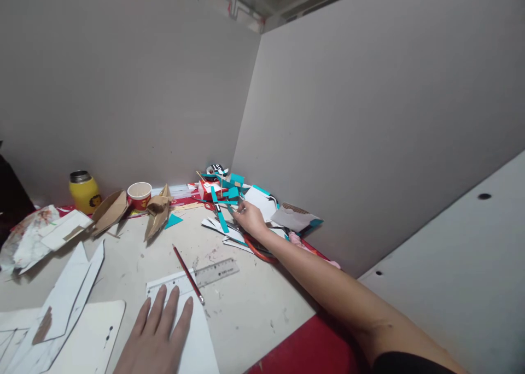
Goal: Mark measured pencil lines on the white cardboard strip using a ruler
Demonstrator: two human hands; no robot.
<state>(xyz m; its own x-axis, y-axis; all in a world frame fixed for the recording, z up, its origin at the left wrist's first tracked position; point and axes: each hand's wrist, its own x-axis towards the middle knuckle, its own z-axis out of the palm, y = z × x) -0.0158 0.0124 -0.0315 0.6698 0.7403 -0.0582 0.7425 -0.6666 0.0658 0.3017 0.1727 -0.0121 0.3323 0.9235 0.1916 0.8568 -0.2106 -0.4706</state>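
Observation:
My left hand [159, 330] lies flat with fingers apart on a white sheet of card [197, 341]. A clear ruler [217, 272] lies at the top of that sheet, with a dark red pencil [187, 273] slanting across it. Far back in the corner, my right hand [249, 218] is over a heap of white and teal card scraps [221, 216]. Its fingers are pinched together near the teal strips; what they hold, if anything, is too small to name. An orange-red curved object [260, 251] shows below my right wrist.
Along the back stand a yellow bottle [84, 192], a paper cup [139, 195] and folded brown cardboard pieces [158, 212]. Cut white card pieces [68, 292] lie at the left, by crumpled paper [28, 237]. Grey panels [348, 117] close off the back and right.

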